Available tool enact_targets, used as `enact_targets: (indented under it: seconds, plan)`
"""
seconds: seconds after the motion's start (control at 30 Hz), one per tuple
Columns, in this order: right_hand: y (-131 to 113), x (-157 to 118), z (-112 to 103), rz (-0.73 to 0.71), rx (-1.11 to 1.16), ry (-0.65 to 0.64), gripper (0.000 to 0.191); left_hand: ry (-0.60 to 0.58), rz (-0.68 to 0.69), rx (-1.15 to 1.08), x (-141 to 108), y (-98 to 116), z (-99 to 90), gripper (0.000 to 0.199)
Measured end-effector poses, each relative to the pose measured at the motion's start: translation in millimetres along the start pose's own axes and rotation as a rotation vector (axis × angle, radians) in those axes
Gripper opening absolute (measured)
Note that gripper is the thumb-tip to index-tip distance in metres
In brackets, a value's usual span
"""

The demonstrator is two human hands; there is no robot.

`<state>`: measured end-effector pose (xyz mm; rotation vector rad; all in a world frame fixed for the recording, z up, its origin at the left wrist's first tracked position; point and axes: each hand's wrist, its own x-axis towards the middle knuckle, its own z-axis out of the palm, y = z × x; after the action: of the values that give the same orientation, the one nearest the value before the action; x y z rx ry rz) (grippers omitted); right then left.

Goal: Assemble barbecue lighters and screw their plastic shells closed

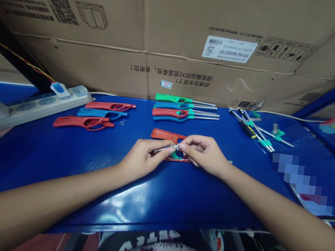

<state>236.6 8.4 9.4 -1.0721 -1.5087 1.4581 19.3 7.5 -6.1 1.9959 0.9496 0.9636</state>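
Observation:
My left hand is closed on a thin metal tube above the blue table. At the tube's right end, the fingertips of my right hand pinch something small and whitish, too small to name. Under and behind both hands lie red lighter shell parts, partly covered by the fingers, with a green piece showing between them. Several lighters with metal tubes, among them a green one, lie farther back in a stack.
Red and blue shells lie at left near a power strip. At right are metal rods with green pieces and a yellow-black tool. A cardboard box stands along the back of the blue table.

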Motion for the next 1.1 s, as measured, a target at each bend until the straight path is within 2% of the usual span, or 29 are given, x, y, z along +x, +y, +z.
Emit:
enact_targets:
  seconds: [0.13, 0.27, 0.4, 0.6, 0.77, 0.9, 1.1]
  plan:
    - [-1.9, 1.6, -1.3, 0.022, -0.006, -0.005, 0.043, -0.007, 0.028, 0.072, 0.5, 3.7, -4.6, 0.026]
    - [-3.9, 2.5, -6.7, 0.049, -0.077, -0.017, 0.040, 0.005, 0.119, 0.277, 3.9, 11.6, -14.9, 0.024]
    - [-7.4, 3.4, -13.5, 0.058, -0.159, -0.015, 0.036, -0.106, 0.147, 0.390, 8.6, 18.6, -23.8, 0.020]
    - [-12.1, 3.9, -15.2, 0.073, -0.181, -0.003, 0.028, -0.198, 0.036, 0.381, 11.1, 27.5, -31.1, 0.014]
    - [-8.0, 2.6, -16.1, 0.031, -0.232, -0.041, 0.032, -0.282, 0.098, 0.475, 12.4, 24.8, -32.5, 0.014]
    - [-2.2, 3.6, -17.4, -0.044, -0.320, -0.053, 0.034, -0.294, 0.100, 0.523, 11.0, 25.2, -31.0, 0.014]
    - [-8.1, -1.0, -21.8, -0.325, -0.518, -0.042, 0.022, -0.329, 0.087, 0.576, 7.6, 34.3, -38.5, 0.016]
